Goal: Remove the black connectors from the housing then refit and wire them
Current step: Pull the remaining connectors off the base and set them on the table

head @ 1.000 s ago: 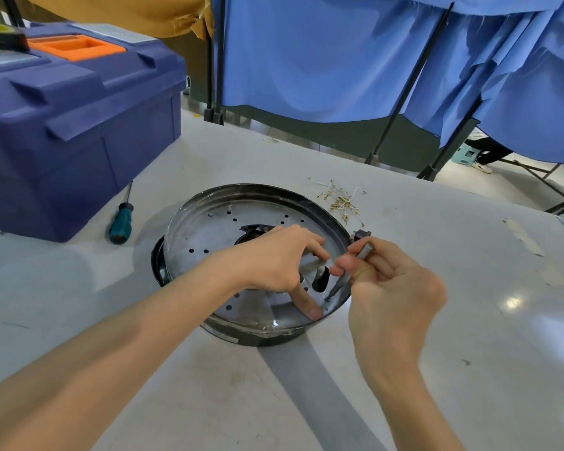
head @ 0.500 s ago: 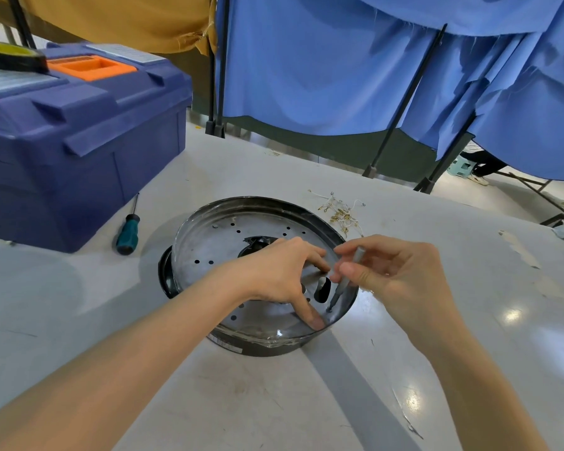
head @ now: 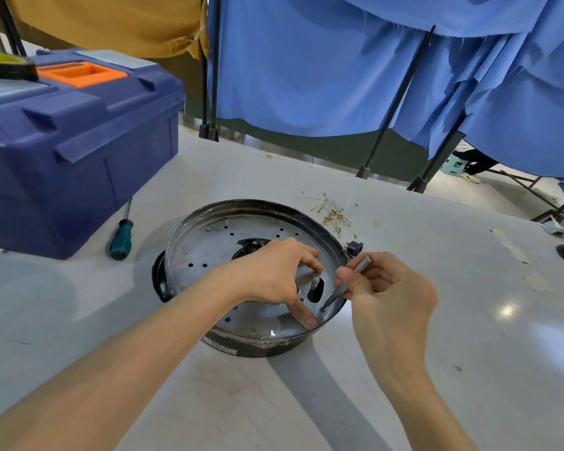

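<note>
The round metal housing point(head: 209, 252) lies on the counter point(head: 469, 320) with its perforated plate facing up. The left hand point(head: 271, 271) rests on this plate with loosely bent fingers that grip nothing, and its thumb is stretched out and presses near the rim. The right hand point(head: 388, 297) pinches a thin grey driver point(head: 349, 281) between thumb and fingers. The driver's tip touches the plate just beside the left thumb, probably on a small screw. One black connector point(head: 355, 247) sits outside the rim, beside the housing. A bundle of small wires point(head: 332, 216) lies behind it. A green-handled screwdriver point(head: 121, 237) lies near a blue toolbox point(head: 72, 141).
</note>
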